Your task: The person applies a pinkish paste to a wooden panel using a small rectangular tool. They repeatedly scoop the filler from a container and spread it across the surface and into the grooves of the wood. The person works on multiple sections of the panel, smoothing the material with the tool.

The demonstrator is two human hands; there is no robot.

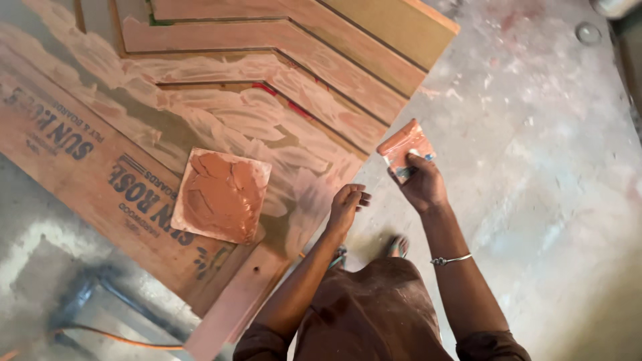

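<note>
Dusty grey concrete floor (535, 174); large brown grooved wooden panel (200, 80) lies flat, smeared with pale filler. Square board heaped with reddish-brown putty (222, 194) rests on panel, within reach. Right hand (422, 184) pinches flat putty-coated scraper blade (403, 145) off panel's edge, long axis up-left toward panel. Left hand (346, 207) loosely curled, empty, at panel edge.

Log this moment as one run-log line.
left hand: empty, fingers curled, over board edge | right hand: holds putty-smeared scraper | square tile of reddish putty: on grooved wooden panel
</note>
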